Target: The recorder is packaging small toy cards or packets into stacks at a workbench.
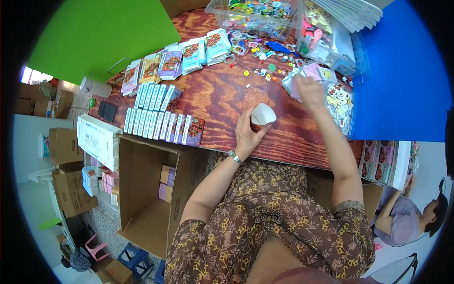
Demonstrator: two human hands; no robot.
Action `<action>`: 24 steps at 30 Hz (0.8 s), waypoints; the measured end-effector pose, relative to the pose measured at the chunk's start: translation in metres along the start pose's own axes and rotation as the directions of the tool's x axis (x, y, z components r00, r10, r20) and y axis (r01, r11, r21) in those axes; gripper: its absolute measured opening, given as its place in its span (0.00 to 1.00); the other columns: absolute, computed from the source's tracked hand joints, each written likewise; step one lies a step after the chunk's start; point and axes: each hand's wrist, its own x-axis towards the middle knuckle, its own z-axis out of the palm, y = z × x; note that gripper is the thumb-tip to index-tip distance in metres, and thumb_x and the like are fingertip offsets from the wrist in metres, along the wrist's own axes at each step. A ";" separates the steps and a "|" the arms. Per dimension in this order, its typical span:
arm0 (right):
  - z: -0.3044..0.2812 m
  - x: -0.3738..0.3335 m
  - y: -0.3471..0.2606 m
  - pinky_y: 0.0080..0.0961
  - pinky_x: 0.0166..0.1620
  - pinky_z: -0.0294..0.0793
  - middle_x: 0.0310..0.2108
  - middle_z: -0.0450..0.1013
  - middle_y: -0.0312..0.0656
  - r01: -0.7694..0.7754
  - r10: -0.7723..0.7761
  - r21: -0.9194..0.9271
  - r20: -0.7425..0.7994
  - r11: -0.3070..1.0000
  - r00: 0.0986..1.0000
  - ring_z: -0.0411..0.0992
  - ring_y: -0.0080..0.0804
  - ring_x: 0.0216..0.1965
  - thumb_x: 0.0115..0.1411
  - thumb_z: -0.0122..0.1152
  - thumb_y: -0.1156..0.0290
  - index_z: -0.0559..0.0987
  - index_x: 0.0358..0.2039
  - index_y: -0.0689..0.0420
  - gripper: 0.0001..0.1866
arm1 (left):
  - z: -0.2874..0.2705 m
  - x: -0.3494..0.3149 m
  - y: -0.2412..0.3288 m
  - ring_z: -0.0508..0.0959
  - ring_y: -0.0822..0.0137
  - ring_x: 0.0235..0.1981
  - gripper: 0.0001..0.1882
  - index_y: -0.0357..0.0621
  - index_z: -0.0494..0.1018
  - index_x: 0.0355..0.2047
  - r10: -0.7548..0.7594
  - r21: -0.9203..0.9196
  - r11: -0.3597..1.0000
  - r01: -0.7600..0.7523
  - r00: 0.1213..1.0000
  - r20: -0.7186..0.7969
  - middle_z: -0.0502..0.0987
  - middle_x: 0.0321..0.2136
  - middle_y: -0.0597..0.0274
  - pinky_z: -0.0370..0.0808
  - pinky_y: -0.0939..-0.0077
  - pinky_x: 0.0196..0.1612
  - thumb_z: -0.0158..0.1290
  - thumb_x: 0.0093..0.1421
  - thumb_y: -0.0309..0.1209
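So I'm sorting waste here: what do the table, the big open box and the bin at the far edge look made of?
Table: wood, probably veneer, with bold reddish grain and a slight sheen. Open box: plain brown corrugated cardboard, matte, folded flaps. Bin: clear, glossy plastic; its colourful contents show through.

the table (222, 97) is reddish-brown with dark wavy grain. upper left of the frame lies a bright green sheet (101, 33); at right a strong blue sheet (402, 80). the dress (279, 222) at bottom centre is brown with small yellow flowers. the left hand (248, 135) holds a small box (261, 117), white inside, brown-red outside. rows of packs (158, 124) are white and pale blue with purple ends. the carton (146, 189) at lower left is plain tan.
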 end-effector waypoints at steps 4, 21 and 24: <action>-0.076 -0.014 -0.022 0.39 0.32 0.75 0.32 0.78 0.44 0.161 0.048 0.433 -0.432 0.887 0.901 0.75 0.41 0.33 0.55 0.62 0.83 0.80 0.47 0.56 0.18 | 0.002 0.003 0.002 0.75 0.47 0.51 0.42 0.37 0.65 0.59 -0.007 -0.047 0.999 0.005 1.000 -0.028 0.74 0.52 0.47 0.74 0.57 0.52 0.72 0.45 0.30; -0.054 -0.041 -0.096 0.37 0.41 0.78 0.38 0.74 0.40 0.313 -0.231 0.434 -0.233 0.845 0.945 0.75 0.41 0.39 0.49 0.63 0.73 0.82 0.41 0.52 0.16 | 0.004 0.003 0.000 0.73 0.43 0.51 0.46 0.36 0.61 0.62 0.116 0.148 0.984 -0.104 0.990 -0.077 0.72 0.50 0.43 0.72 0.54 0.53 0.72 0.44 0.30; -0.054 -0.015 -0.079 0.35 0.40 0.77 0.39 0.75 0.41 0.361 -0.166 0.683 -0.336 0.635 0.927 0.75 0.42 0.40 0.55 0.63 0.76 0.82 0.38 0.56 0.10 | -0.001 0.003 -0.006 0.74 0.42 0.51 0.46 0.34 0.60 0.62 0.046 0.087 0.995 -0.041 0.997 -0.066 0.72 0.50 0.41 0.73 0.53 0.53 0.72 0.45 0.33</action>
